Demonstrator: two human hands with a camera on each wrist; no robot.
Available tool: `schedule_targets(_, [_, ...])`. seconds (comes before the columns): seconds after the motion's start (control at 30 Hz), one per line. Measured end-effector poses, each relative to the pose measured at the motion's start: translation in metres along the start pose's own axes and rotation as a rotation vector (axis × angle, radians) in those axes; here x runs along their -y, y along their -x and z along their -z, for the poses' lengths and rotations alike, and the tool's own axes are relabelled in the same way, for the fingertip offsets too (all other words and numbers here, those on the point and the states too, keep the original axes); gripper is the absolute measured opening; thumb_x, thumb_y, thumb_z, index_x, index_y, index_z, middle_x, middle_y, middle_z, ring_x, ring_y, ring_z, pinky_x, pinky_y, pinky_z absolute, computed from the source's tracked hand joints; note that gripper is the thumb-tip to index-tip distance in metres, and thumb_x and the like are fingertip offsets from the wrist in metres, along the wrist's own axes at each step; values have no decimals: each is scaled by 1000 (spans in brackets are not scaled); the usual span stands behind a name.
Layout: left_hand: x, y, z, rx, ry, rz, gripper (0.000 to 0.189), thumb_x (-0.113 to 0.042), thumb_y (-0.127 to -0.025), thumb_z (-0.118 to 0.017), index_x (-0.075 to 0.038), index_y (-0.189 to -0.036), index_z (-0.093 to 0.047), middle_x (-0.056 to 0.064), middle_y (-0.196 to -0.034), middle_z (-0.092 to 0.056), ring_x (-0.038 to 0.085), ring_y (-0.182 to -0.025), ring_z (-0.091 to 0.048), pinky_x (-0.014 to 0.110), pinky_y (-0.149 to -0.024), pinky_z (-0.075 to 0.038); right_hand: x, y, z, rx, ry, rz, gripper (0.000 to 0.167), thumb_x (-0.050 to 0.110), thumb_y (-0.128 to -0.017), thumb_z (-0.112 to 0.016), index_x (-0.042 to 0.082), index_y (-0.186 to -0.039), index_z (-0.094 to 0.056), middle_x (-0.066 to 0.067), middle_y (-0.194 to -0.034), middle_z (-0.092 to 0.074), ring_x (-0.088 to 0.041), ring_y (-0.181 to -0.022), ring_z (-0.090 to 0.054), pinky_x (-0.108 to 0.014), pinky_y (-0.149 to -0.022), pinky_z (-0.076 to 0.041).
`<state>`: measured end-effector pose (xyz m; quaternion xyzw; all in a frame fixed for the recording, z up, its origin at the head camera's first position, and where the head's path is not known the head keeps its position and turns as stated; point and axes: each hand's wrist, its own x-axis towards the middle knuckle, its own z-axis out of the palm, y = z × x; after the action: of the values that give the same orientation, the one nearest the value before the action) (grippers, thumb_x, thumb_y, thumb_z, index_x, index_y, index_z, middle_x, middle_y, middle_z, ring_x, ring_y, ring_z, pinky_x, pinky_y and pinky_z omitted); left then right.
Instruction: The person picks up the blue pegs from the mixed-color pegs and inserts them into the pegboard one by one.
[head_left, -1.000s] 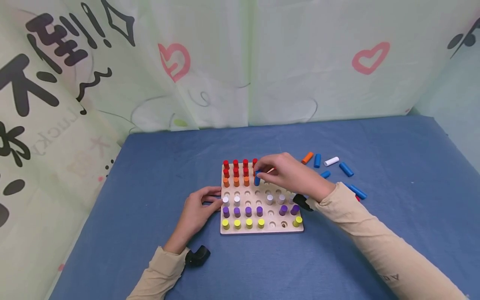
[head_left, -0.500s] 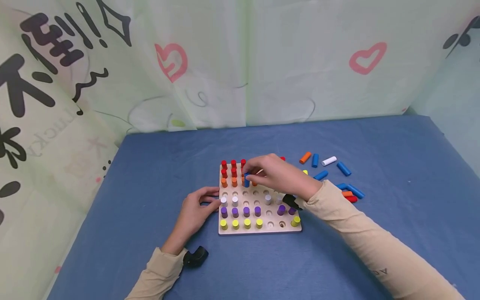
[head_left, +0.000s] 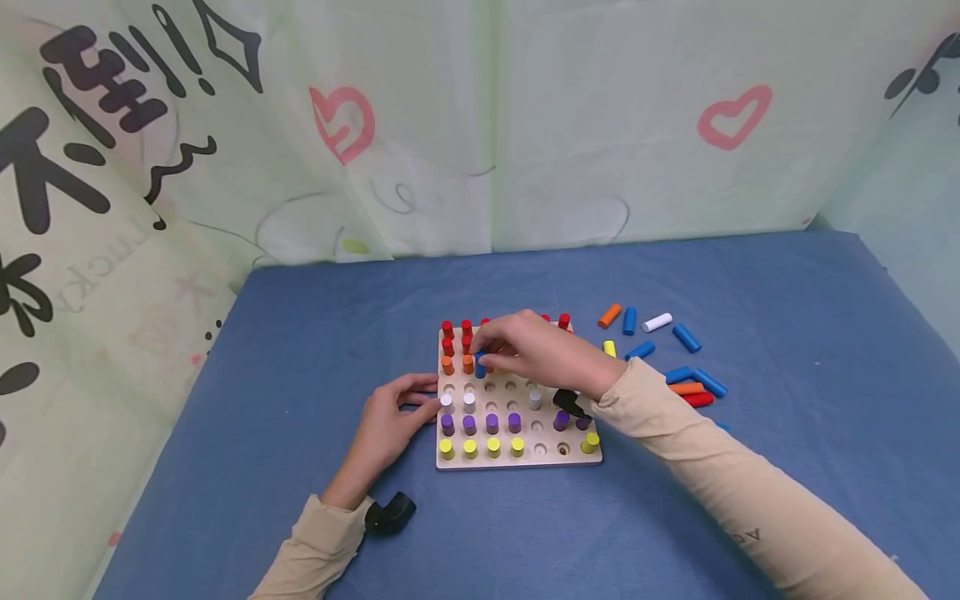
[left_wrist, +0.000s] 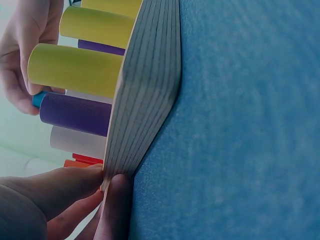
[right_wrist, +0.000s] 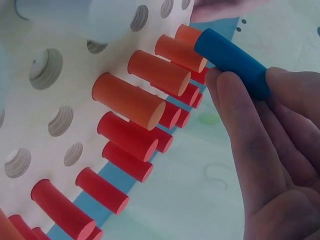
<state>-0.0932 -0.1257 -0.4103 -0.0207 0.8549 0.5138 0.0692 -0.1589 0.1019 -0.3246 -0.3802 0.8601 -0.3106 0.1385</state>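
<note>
Blue table (head_left: 300,358), one pegboard (left_wrist: 147,75), two hands (head_left: 534,350), one blue peg (right_wrist: 233,60) pinched

My head view: blue table (head_left: 262,400) | I see board (head_left: 551,434) on it | right of board: blue pegs (head_left: 686,337), orange pegs (head_left: 610,315), white peg (head_left: 657,322), yellow peg (head_left: 609,348), red peg (head_left: 699,400)

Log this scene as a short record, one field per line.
Right hand: holds a blue peg, not seated in a hole
Left hand: touches the left edge of the pegboard
Yellow row: four pegs at left, two empty holes, one peg at right end
Row between white pegs and orange pegs: visible holes empty, rest hidden
Loose pegs: blue, orange, white, yellow, red; right of the pegboard
Table: blue
</note>
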Motion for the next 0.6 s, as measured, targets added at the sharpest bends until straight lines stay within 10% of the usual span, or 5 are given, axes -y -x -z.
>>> schedule_targets(0.6, [2, 0, -1, -7, -30, -6, 37, -12, -91, -73, -9, -127, -66, 6, -116, -70, 17, -93, -68, 30, -81, -59, 6, -14, -6, 26, 1, 64, 17, 7, -94, -67, 4, -110, -73, -5, -100, -73, -9, -82, -65, -23, -77, -56])
